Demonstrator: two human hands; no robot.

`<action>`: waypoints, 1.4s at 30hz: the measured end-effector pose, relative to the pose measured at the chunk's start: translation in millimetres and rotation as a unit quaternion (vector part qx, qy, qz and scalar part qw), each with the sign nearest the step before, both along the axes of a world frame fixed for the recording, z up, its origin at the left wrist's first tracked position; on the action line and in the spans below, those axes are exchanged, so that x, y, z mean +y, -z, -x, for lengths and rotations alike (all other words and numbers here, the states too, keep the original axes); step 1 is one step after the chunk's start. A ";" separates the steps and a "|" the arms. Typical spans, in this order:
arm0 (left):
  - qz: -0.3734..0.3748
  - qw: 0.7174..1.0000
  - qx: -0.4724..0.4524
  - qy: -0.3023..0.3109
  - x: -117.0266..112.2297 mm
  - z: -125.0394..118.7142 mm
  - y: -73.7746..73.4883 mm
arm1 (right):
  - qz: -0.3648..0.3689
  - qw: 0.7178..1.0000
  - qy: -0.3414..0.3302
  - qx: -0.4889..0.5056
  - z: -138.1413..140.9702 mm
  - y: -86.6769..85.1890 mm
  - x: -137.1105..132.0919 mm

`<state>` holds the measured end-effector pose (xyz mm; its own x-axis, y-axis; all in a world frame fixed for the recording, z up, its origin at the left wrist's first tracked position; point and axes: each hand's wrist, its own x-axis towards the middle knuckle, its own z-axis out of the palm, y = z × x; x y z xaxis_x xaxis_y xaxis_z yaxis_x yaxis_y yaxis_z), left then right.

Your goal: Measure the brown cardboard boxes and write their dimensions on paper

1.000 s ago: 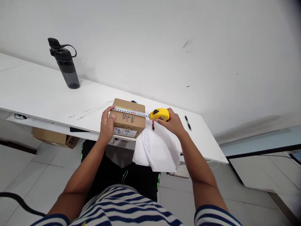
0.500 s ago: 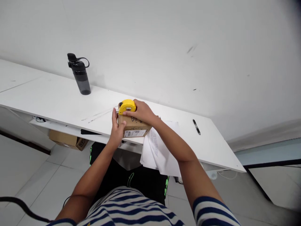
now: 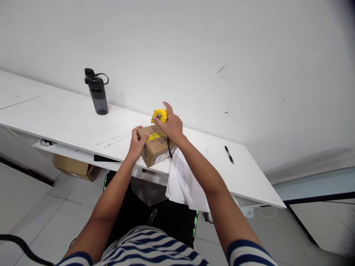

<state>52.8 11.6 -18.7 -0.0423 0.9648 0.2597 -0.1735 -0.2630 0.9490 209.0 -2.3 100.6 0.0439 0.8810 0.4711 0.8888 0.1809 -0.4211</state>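
Cardboard box sits right at the front edge of the white desk, turned at an angle so one corner pokes toward the person. Left hand is clamped on the box's left end, thumb on top and fingers down the side. Right hand is wrapped around a yellow tape measure, held just above the far end of the box, with its black strap dangling over the cardboard. Some white papers lie just right of the box and flop over the front edge. Black pen further toward the right end, and a dark water bottle stands at the back edge by the wall.
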 end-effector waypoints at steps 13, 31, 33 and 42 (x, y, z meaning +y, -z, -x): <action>0.016 0.999 -0.017 -0.047 -6.5 -5.6 -4.5 | 0.003 0.995 0.019 -0.095 -12.7 20.4 -69.0; 0.013 0.999 -0.030 -0.034 -6.8 -5.5 -4.7 | 0.046 0.991 -0.049 -0.114 6.2 -1.2 5.8; 0.008 0.999 -0.027 -0.037 -8.2 -5.3 -3.2 | 0.050 0.988 -0.056 -0.133 13.2 2.5 14.5; 0.003 0.999 -0.015 -0.050 -12.9 -12.4 -4.7 | 0.069 0.986 -0.017 -0.154 -12.5 4.6 -41.5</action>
<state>65.1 -1.3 -14.0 -0.1468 0.9566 0.2519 -0.1750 -0.2757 0.9452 221.4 -43.8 96.1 -0.1125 0.9358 0.3341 0.9728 0.1723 -0.1551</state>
